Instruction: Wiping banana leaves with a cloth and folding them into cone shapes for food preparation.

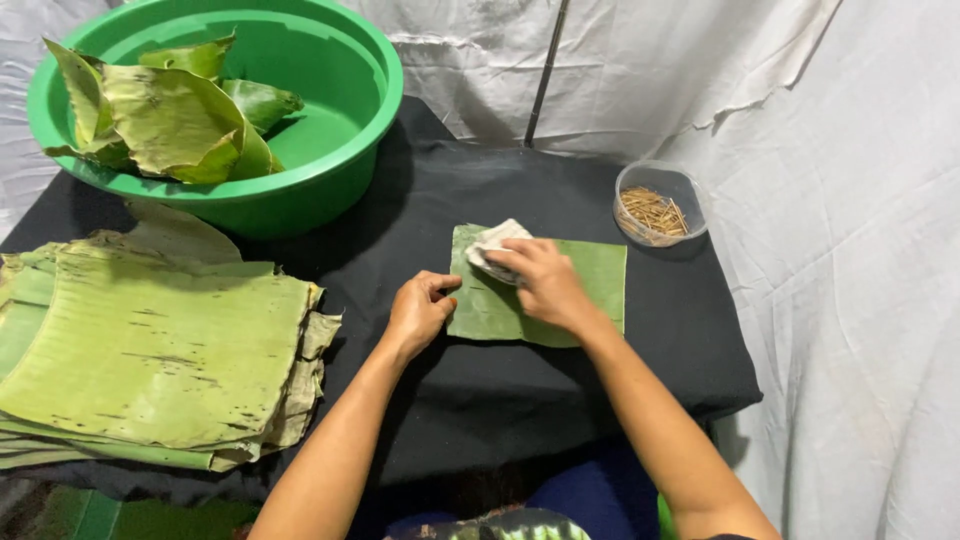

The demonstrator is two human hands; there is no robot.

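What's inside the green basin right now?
The green basin holds several banana leaf pieces, folded or curled and piled toward its left side. The right part of the basin floor is bare. Whatever lies beneath the pile is covered, so I cannot tell.

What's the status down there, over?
Left hand pins leaf piece edge. Right hand presses cloth on it. Nothing blocking.

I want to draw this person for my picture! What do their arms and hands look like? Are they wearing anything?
Both arms are bare from the bottom edge of the picture to the fingers: no sleeves show. The left hand and right hand have no gloves, and I can see no rings, watch or bracelets. The fingernails look short.
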